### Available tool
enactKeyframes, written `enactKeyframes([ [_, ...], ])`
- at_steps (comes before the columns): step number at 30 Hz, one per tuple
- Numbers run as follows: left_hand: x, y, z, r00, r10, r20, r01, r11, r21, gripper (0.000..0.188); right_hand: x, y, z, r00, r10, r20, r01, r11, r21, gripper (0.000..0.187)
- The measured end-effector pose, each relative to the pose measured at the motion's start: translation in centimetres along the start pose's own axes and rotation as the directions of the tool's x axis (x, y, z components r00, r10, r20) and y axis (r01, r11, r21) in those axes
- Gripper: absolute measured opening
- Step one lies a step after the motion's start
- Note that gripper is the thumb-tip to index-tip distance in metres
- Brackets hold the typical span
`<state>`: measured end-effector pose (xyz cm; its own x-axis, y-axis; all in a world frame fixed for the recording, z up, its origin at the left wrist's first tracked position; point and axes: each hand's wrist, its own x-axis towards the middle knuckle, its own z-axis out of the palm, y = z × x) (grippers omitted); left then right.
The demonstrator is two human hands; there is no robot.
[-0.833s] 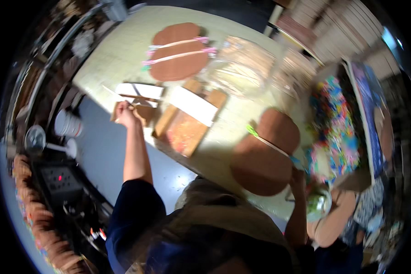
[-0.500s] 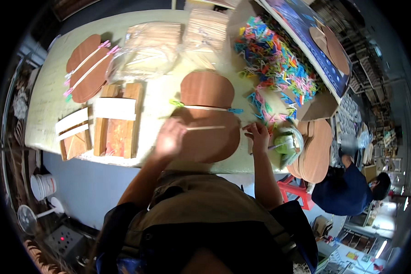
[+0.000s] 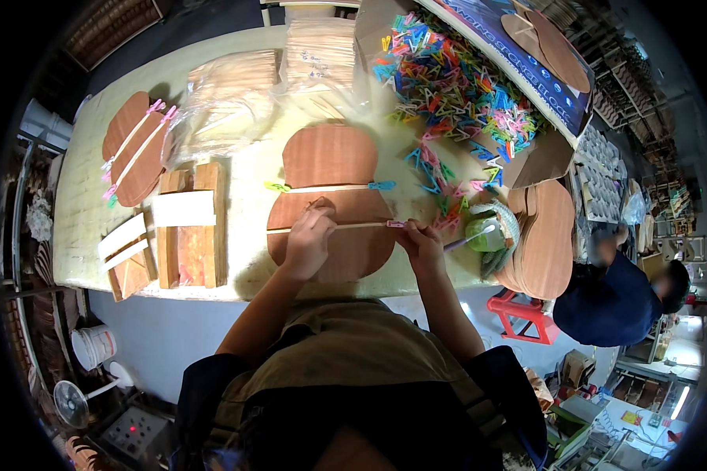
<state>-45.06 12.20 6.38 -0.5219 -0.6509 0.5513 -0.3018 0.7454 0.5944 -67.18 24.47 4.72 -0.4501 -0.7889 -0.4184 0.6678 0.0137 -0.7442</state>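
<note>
A guitar-shaped wooden panel (image 3: pixel 331 206) is lying flat on the pale worktop (image 3: pixel 247 259), directly in front of the person. The left hand (image 3: pixel 309 238) is pressing a thin wooden strip (image 3: pixel 346 226) across the panel's lower half, fingers curled onto it. The right hand (image 3: pixel 421 243) is pinching the strip's right end, where a pink clothespin (image 3: pixel 396 224) is sitting. A second strip (image 3: pixel 330 188) is lying above, clipped at both ends. A pile of coloured clothespins (image 3: pixel 456 94) is filling the cardboard box behind.

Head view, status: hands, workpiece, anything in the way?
Left hand pressing thin wooden strip onto guitar-shaped panel. Right hand at the strip's pink-clipped end. Loose clothespins crowd the right edge.
</note>
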Motion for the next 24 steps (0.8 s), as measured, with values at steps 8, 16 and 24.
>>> enactKeyframes([
  [8,-0.3,-0.3,0.1,1.000,-0.013,0.001,0.014,0.999,-0.032,0.006,8.2,-3.6,-2.0,0.596,-0.621,0.509,0.300,-0.417,-0.858,0.033],
  [16,-0.2,-0.5,-0.1,1.000,-0.029,0.004,0.030,0.995,-0.098,0.003,13.3,-4.2,2.0,0.772,-0.538,0.340,0.329,-0.120,-0.937,0.041],
  [24,-0.9,-1.5,0.2,1.000,0.001,0.031,0.001,0.998,-0.062,0.013,8.0,2.8,21.0,0.712,0.291,0.639,0.105,0.855,-0.507,0.018],
])
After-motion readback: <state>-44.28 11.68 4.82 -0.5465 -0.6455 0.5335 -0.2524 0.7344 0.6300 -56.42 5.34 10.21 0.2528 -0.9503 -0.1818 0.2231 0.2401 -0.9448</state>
